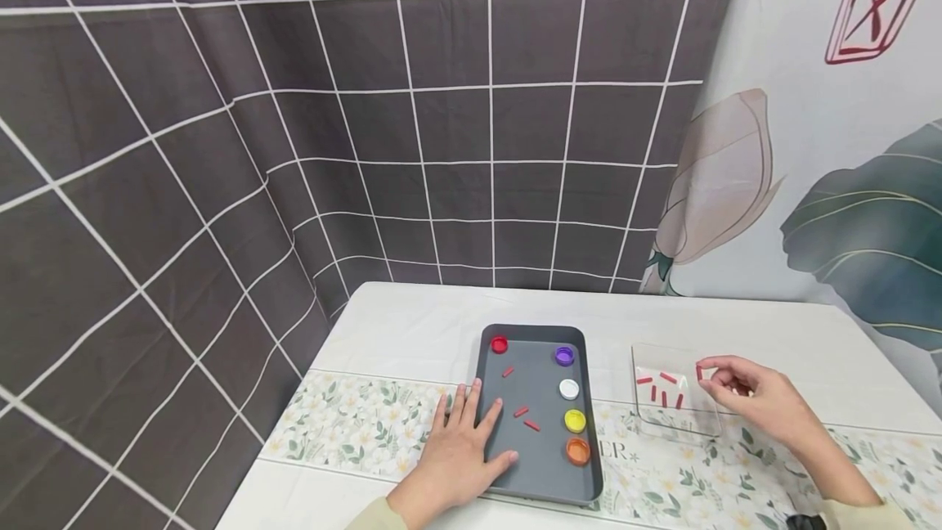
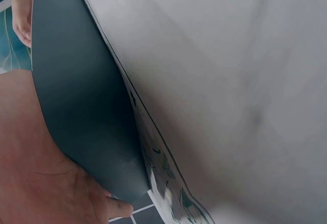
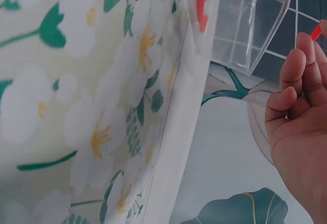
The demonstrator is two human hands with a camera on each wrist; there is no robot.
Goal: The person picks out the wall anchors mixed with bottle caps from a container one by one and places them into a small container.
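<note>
My left hand (image 1: 458, 455) lies with its fingers spread over the left rim of a dark grey tray (image 1: 540, 477). Three short red sticks (image 1: 531, 425) are scattered on the tray floor. To the right, my right hand (image 1: 765, 399) pinches another red stick (image 1: 699, 371) between thumb and fingertips, held above the right edge of a clear plastic box (image 1: 680, 430). Several red sticks (image 1: 668, 379) lie inside that box. From the right wrist view, the pinched stick (image 3: 317, 31) shows only partly at the frame's edge, with the hand's other fingers curled.
Small round lids or cups stand in the tray: red (image 1: 499, 344) at the far left corner, then purple (image 1: 564, 356), white (image 1: 569, 388), yellow (image 1: 575, 420) and orange (image 1: 577, 451) down the right side. A floral cloth (image 1: 361, 419) covers the table. Curtains (image 1: 449, 121) hang behind.
</note>
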